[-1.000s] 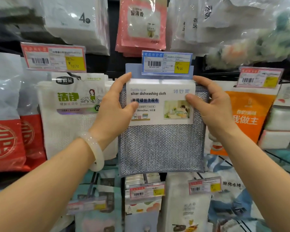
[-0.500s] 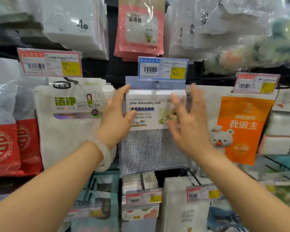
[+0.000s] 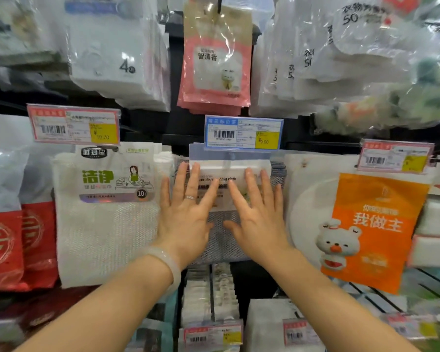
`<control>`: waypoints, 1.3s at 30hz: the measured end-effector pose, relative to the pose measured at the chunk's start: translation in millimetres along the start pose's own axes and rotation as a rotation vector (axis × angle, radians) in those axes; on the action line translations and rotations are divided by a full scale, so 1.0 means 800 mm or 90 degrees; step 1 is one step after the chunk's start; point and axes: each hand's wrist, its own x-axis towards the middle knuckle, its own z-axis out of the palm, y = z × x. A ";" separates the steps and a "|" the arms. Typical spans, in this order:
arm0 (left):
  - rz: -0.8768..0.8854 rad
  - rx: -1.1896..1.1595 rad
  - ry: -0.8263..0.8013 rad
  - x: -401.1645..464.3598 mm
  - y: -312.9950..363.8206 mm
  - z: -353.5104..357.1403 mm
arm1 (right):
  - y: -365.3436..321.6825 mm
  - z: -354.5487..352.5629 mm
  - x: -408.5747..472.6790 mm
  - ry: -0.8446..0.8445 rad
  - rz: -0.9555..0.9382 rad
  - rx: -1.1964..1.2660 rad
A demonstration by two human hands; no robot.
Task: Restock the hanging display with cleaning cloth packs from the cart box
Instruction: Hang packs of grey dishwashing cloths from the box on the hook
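Note:
A silver dishwashing cloth pack [image 3: 220, 227], grey mesh with a white label card, hangs on its hook under the blue price tag [image 3: 243, 133]. My left hand [image 3: 186, 214] lies flat on the pack's left half, fingers spread, a ring on one finger and a pale bangle at the wrist. My right hand [image 3: 257, 214] lies flat on the pack's right half, fingers spread too. Neither hand grips anything. The hands hide most of the label. The cart box is out of view.
A white mesh cloth pack [image 3: 104, 212] hangs at the left, red packs [image 3: 18, 245] beyond it. An orange bear pack [image 3: 366, 232] hangs at the right. Pink sachets [image 3: 215, 69] and clear bags hang above. Lower hooks carry more packs and price tags [image 3: 212, 335].
My hands let go of the pack's sides once it hung on the hook, and both palms now press flat against its front. The view moved closer to the display.

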 end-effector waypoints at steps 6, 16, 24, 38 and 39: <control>-0.020 0.049 -0.091 0.003 0.008 0.006 | 0.010 0.012 0.000 -0.060 -0.011 -0.011; -0.124 -0.022 -0.195 -0.097 0.013 0.019 | -0.046 0.052 -0.067 -0.181 -0.115 0.120; -0.247 0.079 -0.181 -0.198 -0.080 -0.043 | -0.179 0.032 -0.090 -0.149 -0.222 0.199; -0.597 0.286 -0.317 -0.544 -0.374 -0.258 | -0.646 0.003 -0.175 -0.271 -0.576 0.338; -0.618 0.297 -0.330 -0.572 -0.389 -0.272 | -0.684 0.001 -0.185 -0.277 -0.594 0.351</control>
